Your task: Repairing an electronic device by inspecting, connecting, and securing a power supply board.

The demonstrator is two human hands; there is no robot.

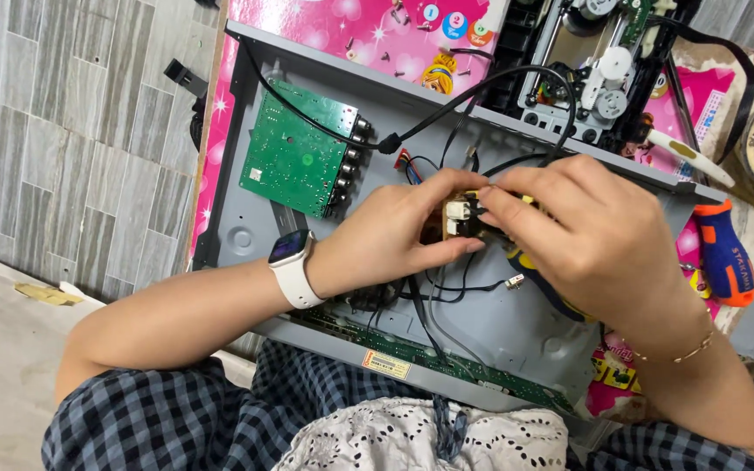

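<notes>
At the left of the frame a green circuit board (298, 159) sits in an open grey metal chassis (246, 235). At the centre the left hand (386, 237), a white watch on its wrist, pinches a small brown board with white connectors (457, 218). The right hand (591, 231) closes its fingertips on that same board from the other side. At far right an orange-and-blue screwdriver (724, 253) lies beside the chassis.
</notes>
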